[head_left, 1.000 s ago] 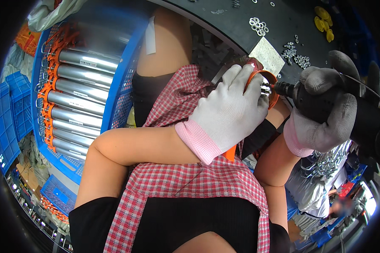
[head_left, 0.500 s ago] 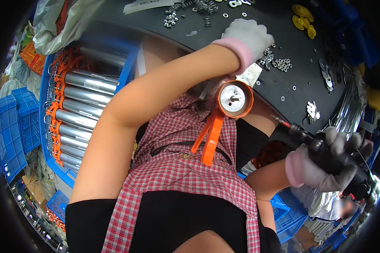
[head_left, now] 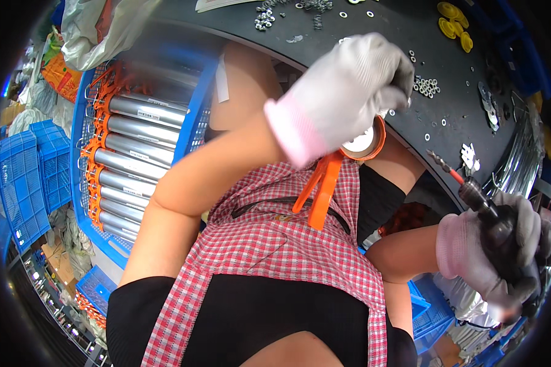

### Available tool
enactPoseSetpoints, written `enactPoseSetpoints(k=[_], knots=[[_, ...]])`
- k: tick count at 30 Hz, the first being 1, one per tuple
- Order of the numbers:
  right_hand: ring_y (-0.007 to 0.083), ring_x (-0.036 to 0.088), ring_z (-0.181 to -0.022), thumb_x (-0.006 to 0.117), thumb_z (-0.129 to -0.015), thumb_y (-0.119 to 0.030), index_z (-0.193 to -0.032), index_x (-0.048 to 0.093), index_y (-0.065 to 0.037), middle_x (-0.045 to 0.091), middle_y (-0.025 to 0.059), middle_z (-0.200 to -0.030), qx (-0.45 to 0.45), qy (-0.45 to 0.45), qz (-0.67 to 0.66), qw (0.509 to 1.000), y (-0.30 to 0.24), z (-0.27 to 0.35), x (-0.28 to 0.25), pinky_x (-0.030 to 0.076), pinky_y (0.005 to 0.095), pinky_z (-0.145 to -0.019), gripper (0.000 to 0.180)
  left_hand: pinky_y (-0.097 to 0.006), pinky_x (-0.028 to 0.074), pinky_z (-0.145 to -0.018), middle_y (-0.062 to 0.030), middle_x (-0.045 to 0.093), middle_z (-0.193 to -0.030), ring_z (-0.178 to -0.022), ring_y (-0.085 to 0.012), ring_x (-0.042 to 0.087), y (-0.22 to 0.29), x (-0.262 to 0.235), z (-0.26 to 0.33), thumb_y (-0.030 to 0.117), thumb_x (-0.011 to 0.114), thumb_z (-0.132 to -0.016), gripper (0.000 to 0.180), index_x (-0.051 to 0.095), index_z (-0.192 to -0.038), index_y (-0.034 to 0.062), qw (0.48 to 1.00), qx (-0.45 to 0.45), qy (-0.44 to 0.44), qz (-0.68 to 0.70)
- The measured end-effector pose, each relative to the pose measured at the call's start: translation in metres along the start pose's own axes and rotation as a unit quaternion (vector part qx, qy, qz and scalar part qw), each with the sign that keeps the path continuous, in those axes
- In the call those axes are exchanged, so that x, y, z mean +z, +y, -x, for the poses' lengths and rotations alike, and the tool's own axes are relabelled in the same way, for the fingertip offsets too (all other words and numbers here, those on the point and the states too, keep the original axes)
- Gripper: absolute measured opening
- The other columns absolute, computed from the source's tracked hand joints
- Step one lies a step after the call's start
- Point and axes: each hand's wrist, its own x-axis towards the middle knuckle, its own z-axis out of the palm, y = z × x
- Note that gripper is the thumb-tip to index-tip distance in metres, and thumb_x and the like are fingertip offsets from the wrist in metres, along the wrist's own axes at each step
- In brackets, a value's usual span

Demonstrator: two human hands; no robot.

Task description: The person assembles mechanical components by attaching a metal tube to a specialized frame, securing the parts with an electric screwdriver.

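Over the orange-rimmed cylinder (head_left: 362, 144), the left hand (head_left: 352, 85) is held curled; whether anything is pinched cannot be told. A black driver (head_left: 494, 219) is clasped in the right hand (head_left: 494, 260).

Bright light; I note glare on silver tubes (head_left: 133, 165), left hand (head_left: 355, 88) slightly blurred, fisheye edges bent, black.

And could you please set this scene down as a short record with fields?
Left hand: gloved, fingers curled, overlapping the orange-rimmed cup in view; grip unclear
Right hand: gloved, holding a black power driver
Orange handle: below the cup in view, over the checked apron
Table: dark, with small metal rings and yellow pieces
Crate: blue, holding silver tubes
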Motion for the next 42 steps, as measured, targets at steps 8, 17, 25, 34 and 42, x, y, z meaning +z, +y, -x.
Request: enactPoseSetpoints(k=[8, 17, 25, 34, 42], knots=[[0.0067, 0.055, -0.066, 0.066, -0.066, -0.017, -0.086, 0.052, -0.009, 0.054, -0.0021, -0.077, 0.047, 0.03, -0.066, 0.996, 0.015, 0.021, 0.01, 0.044, 0.0243, -0.065, 0.025, -0.028, 0.045, -0.069, -0.0062, 0.052, -0.081, -0.072, -0.0168, 0.054, 0.028, -0.008, 0.031, 0.016, 0.06, -0.086, 0.019, 0.051, -0.093, 0.0008, 0.987, -0.082, 0.03, 0.134], [0.0063, 0.055, -0.064, 0.064, -0.069, -0.015, -0.095, 0.054, -0.007, 0.057, -0.0001, -0.09, -0.021, 0.007, 0.041, 0.999, 0.037, 0.023, 0.041, 0.041, 0.0253, -0.063, 0.029, -0.03, 0.045, -0.067, -0.0078, 0.053, -0.082, -0.071, -0.0205, 0.053, 0.033, -0.001, 0.039, 0.013, 0.063, -0.083, 0.016, 0.052, -0.089, 0.0027, 0.996, -0.047, 0.082, -0.001], [0.0077, 0.052, -0.064, 0.062, -0.071, -0.02, -0.098, 0.053, -0.006, 0.057, 0.0035, -0.091, 0.079, 0.07, 0.011, 0.994, 0.043, 0.031, 0.011, 0.038, 0.0258, -0.062, 0.031, -0.032, 0.045, -0.075, -0.0082, 0.056, -0.093, -0.082, -0.0216, 0.056, 0.016, 0.012, 0.063, 0.027, 0.073, -0.079, 0.032, 0.057, -0.096, 0.0046, 0.984, -0.12, 0.085, 0.097], [0.0111, 0.047, -0.064, 0.055, -0.087, -0.034, -0.12, 0.051, -0.012, 0.058, 0.0102, -0.108, 0.104, 0.02, 0.132, 0.986, 0.056, 0.061, -0.017, 0.037, 0.0274, -0.058, 0.04, -0.045, 0.032, -0.104, -0.014, 0.05, -0.124, -0.121, -0.036, 0.043, -0.008, 0.037, 0.07, 0.031, 0.082, -0.05, 0.097, 0.039, -0.134, 0.0067, 0.996, -0.065, 0.034, -0.058], [0.0179, 0.054, -0.074, 0.048, -0.09, -0.024, -0.133, 0.04, 0.001, 0.059, 0.0162, -0.104, 0.17, -0.094, 0.181, 0.964, 0.075, 0.045, 0.009, 0.045, 0.0302, -0.057, 0.05, -0.043, 0.033, -0.102, -0.0128, 0.053, -0.121, -0.114, -0.0328, 0.05, -0.011, 0.04, 0.068, 0.032, 0.084, -0.051, 0.1, 0.037, -0.135, 0.006, 0.996, -0.089, 0.026, -0.014]])
